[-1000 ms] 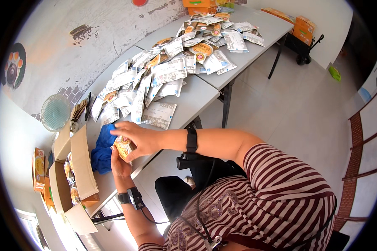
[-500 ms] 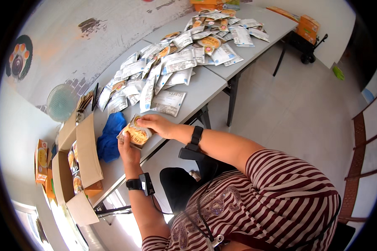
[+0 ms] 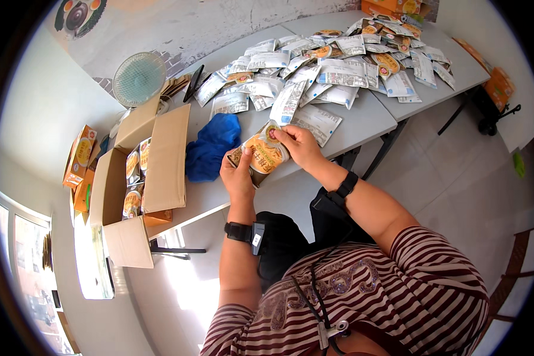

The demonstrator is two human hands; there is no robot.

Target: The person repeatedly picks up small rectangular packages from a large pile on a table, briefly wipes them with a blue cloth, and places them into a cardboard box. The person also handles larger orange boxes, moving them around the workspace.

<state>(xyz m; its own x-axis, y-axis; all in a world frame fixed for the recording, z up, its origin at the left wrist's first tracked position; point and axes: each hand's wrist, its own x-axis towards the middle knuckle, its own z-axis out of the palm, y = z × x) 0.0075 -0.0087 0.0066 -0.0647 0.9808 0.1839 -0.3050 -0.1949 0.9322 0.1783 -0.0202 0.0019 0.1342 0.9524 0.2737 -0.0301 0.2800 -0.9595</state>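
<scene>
Between my two hands is a brown and yellow food packet (image 3: 266,152), its printed picture side facing up, held just over the table's near edge. My left hand (image 3: 238,173) grips the packet's left end with the thumb on top. At the upper right corner, my right hand (image 3: 301,146) pinches it. Beyond lies a big heap of similar packets (image 3: 344,70), most with their white and grey backs up. A single packet (image 3: 317,123) lies flat close to my right hand. Left of my hands stands an open cardboard box (image 3: 167,160) with several packets (image 3: 133,200) standing inside.
A crumpled blue cloth (image 3: 212,147) lies between the box and my left hand. Behind the box stands a round fan (image 3: 139,80). Orange cartons (image 3: 80,155) are left of the box, and another orange box (image 3: 394,7) sits at the table's far end. The grey table (image 3: 362,121) runs along the wall.
The view has swung to the left, so the table and box appear farther right. Both hands keep hold of the packet, which now shows more of its front.
</scene>
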